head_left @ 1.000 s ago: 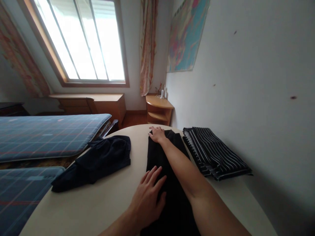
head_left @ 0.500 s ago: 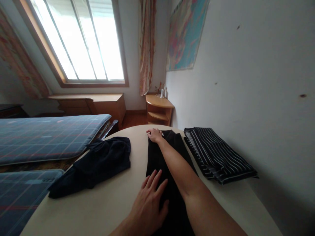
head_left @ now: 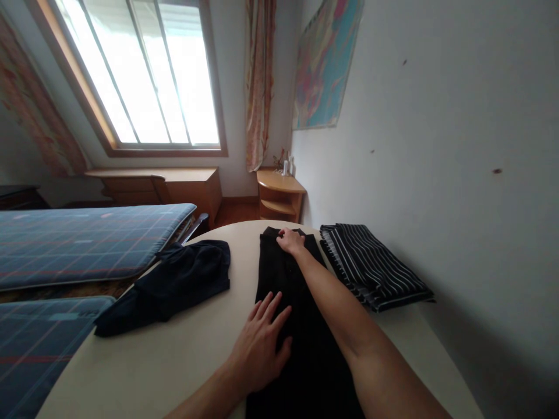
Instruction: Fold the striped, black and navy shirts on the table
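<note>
Black trousers (head_left: 273, 262) lie lengthwise on the pale round table (head_left: 209, 349), their waist end at the far edge. My left hand (head_left: 262, 343) rests flat on their left side, fingers spread. Reaching across to the waistband, my right hand (head_left: 290, 240) has its fingers curled closed on the cloth near the middle; the fingertips are partly hidden. A dark navy garment (head_left: 174, 285) lies loosely bunched to the left. On the right is a folded black garment with white stripes (head_left: 375, 262).
Beds with blue plaid mattresses (head_left: 96, 241) stand to the left of the table. A white wall (head_left: 437, 116) runs along the right. Beyond the table are a small corner shelf (head_left: 282, 181), a wooden desk (head_left: 192, 174) and a window (head_left: 148, 75).
My right hand has moved rightward along the waistband, from its left corner toward the middle. The waist's left corner now shows uncovered. My left hand has stayed nearly in place.
</note>
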Available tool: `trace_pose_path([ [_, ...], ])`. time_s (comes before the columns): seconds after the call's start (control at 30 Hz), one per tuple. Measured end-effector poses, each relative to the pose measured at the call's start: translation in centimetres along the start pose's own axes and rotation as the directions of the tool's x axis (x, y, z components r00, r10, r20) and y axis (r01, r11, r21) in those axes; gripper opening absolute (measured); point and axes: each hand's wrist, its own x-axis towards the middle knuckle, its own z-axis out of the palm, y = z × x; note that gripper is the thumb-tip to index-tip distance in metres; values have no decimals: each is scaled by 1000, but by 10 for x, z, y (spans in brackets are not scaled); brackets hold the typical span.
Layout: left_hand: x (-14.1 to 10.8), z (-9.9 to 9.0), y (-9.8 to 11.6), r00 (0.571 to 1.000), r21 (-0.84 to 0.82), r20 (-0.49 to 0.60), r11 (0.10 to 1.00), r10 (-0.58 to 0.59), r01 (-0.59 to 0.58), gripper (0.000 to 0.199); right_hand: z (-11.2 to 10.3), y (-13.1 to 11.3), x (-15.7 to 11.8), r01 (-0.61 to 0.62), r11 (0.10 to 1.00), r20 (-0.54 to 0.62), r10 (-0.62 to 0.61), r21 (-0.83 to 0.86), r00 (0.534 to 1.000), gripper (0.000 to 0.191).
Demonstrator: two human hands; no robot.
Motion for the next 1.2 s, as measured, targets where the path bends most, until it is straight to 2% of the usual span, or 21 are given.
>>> trace_pose_path([
  [0.37,2,1,-1,1000,9,-7,1000,-7,7,61,7,-3,1,101,994,-40,-99,42,994,26],
  [0.6,2,-6,2,1000,-4,19,1000,-16,16,59,13,-5,-7,155,988,-37,-155,8,987,20],
  [0.77,2,-6,2,999,26,32,1000,-18,17,59,4,3,-21,149,989,-69,-150,-10,986,29],
  [0.9,3,-3,2,1000,44,14,999,-18,18,59,-8,14,-40,124,991,-69,-127,-43,989,29],
  [1.03,2,-2,2,1000,50,3,999,-15,15,58,-17,24,-64,149,981,2,-150,-122,989,35],
  [1.2,1,0,2,999,69,-33,998,-5,7,53,-30,33,-94,233,965,182,-209,-123,961,39],
])
